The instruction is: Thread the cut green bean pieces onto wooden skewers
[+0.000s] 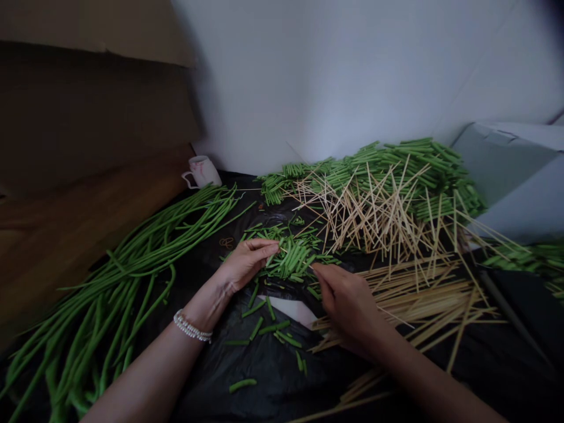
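Note:
My right hand (341, 294) is closed around the near end of a thin bamboo skewer (311, 267). Between both hands lies a row of cut green bean pieces (293, 260), which seem to be threaded side by side on that skewer. My left hand (251, 258), with a beaded bracelet at the wrist, pinches thumb and forefinger at the other end of the row. What sits between those fingertips is too small to make out. Loose cut bean pieces (273, 327) are scattered below and around the hands on black plastic sheeting (198, 358).
Whole long beans (132, 252) spread along the left. A white mug (203, 171) stands at the back. Filled bean skewers (396, 161) are piled at the back right, their bare sticks pointing forward. Loose skewers (423, 294) lie beside my right hand. A white box (506, 176) stands right.

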Demonstrator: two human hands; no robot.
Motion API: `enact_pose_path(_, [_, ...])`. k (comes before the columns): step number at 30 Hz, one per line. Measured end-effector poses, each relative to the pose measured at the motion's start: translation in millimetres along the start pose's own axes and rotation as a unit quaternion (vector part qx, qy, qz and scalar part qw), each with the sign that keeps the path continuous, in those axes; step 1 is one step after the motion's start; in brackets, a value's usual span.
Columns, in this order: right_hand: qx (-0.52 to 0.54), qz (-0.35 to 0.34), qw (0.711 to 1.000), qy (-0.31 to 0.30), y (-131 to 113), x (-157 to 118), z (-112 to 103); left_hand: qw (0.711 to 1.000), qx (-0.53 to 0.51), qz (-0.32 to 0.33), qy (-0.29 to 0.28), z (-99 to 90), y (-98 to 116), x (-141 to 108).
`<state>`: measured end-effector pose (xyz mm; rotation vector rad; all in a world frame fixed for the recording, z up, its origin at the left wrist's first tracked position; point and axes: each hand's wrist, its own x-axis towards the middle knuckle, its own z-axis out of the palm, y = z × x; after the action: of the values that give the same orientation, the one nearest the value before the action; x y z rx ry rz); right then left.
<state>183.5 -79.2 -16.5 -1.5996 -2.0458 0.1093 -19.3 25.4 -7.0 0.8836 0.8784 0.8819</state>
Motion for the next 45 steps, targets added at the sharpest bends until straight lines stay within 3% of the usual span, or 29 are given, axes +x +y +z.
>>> enact_pose_path(12, [0.051, 0.001, 0.999, 0.005, -0.9, -0.8, 3.2, 1.0, 0.003, -0.027, -0.007, 1.1, -2.8, -0.8])
enact_pose_path(23, [0.14, 0.011, 0.99, 0.023, -2.0, 1.5, 5.0, 1.0, 0.007, -0.001, -0.001, 4.0, -8.3, -0.6])
enact_pose_path(36, [0.09, 0.002, 0.995, 0.031, 1.3, 1.9, 2.6, 0.998, 0.039, 0.025, -0.038, 3.7, -2.4, -1.7])
enact_pose_path(42, [0.087, -0.003, 0.991, 0.106, 9.6, 4.7, 0.5, 0.974, 0.183, 0.12, 0.057, -3.1, 9.7, -0.8])
enact_pose_path(45, [0.089, -0.016, 0.992, 0.09, 8.2, 4.6, 0.9, 0.977, 0.19, 0.1, -0.011, 5.3, 1.3, -5.6])
